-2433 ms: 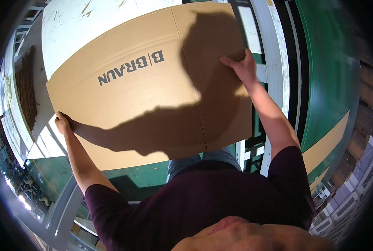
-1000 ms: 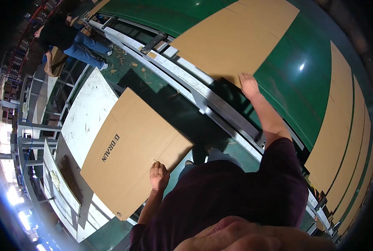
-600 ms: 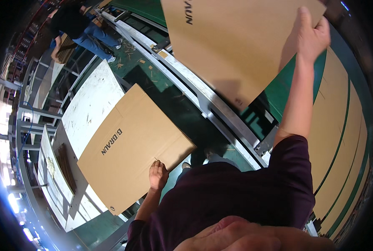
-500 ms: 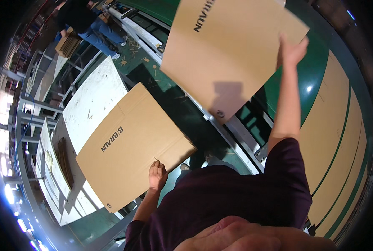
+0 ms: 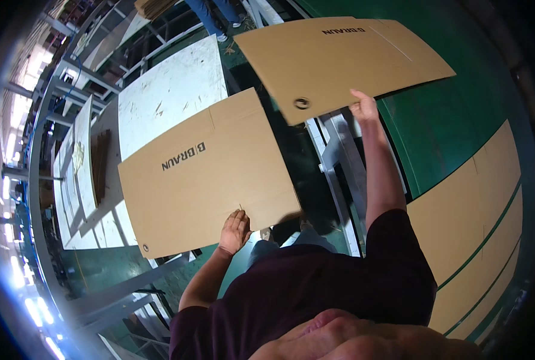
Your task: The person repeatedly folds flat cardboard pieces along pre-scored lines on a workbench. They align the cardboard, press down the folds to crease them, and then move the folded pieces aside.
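Note:
On the white board at the left lies a flat brown cardboard box blank point(image 5: 219, 180) with dark print and a small round mark. My left hand point(image 5: 235, 231) rests on it at the near edge, palm down with fingers stretched out. A second cardboard box blank point(image 5: 351, 66) is at the upper right, above the metal frame and green surface. My right hand point(image 5: 363, 108) grips its near edge, thumb on top; the other fingers are hidden beneath. Its left corner reaches over the gap beside the first blank.
More cardboard sheets point(image 5: 459, 210) lie at the right on a green belt point(image 5: 435, 138). A metal rail point(image 5: 339, 174) runs between the belt and the white board point(image 5: 171, 90). Beyond stands another person, only jeans point(image 5: 210, 15) and shoes showing, near stacked cardboard point(image 5: 153, 7).
The view has turned. My right hand has shifted from the second blank's right side to its near edge, and that blank has swung lower and flatter. My left hand stays at the first blank's near edge.

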A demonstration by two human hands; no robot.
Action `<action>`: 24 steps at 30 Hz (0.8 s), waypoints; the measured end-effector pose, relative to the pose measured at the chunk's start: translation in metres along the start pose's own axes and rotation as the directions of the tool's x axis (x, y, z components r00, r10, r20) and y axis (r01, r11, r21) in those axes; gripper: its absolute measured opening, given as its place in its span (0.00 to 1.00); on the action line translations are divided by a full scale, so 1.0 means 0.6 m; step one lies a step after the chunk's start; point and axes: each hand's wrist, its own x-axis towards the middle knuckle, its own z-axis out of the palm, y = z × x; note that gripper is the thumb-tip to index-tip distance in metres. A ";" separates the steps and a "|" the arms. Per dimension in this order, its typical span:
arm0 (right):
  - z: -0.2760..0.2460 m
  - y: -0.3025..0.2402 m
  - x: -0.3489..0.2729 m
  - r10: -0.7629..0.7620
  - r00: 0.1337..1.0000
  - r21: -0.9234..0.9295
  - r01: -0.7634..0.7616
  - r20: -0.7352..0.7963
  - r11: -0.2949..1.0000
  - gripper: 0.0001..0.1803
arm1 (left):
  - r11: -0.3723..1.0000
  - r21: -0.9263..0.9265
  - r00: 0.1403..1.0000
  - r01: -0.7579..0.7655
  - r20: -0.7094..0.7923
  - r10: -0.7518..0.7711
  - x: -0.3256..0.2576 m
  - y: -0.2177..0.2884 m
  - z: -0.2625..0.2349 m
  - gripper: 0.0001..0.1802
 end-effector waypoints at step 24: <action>0.131 0.507 -0.697 0.927 0.062 -0.446 -0.864 0.369 0.235 0.21 | 0.951 -0.281 0.940 -0.131 0.270 0.210 -0.205 -0.074 0.073 0.18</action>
